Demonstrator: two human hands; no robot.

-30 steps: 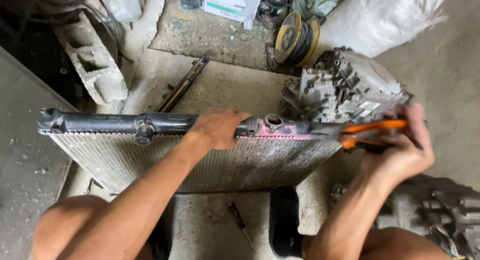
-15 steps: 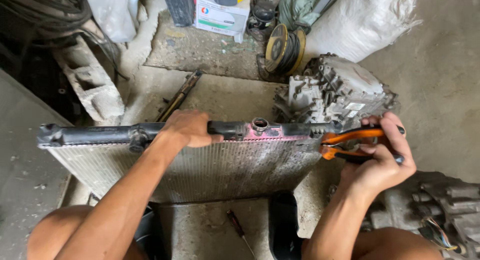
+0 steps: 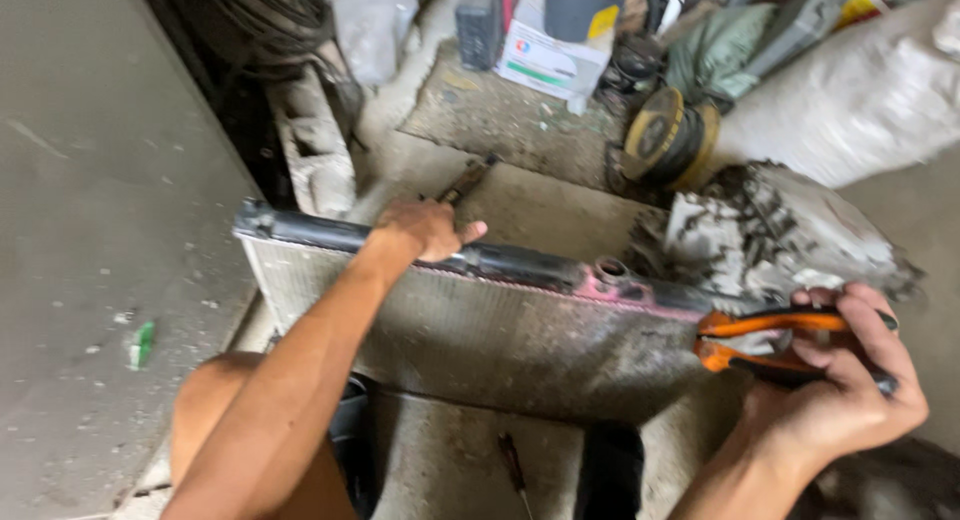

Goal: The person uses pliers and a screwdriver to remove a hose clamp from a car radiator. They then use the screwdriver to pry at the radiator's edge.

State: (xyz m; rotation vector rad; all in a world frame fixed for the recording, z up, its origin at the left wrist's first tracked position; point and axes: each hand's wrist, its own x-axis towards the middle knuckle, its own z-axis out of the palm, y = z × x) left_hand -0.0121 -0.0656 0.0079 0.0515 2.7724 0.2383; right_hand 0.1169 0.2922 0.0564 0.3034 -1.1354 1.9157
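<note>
I see the radiator (image 3: 500,330) standing on edge, long axis running left to right, tilted down rightward. My left hand (image 3: 425,230) grips its black top tank; my right hand (image 3: 835,380) squeezes orange pliers (image 3: 760,340) at its right end.

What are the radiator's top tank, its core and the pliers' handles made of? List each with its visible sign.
Top tank: likely black moulded plastic, matte, pink-stained near the filler neck.
Core: seemingly thin aluminium fins, dull grey, finely ribbed, dusty.
Pliers' handles: orange and black plastic or rubber sleeves, smooth, gripped by the right hand.
</note>
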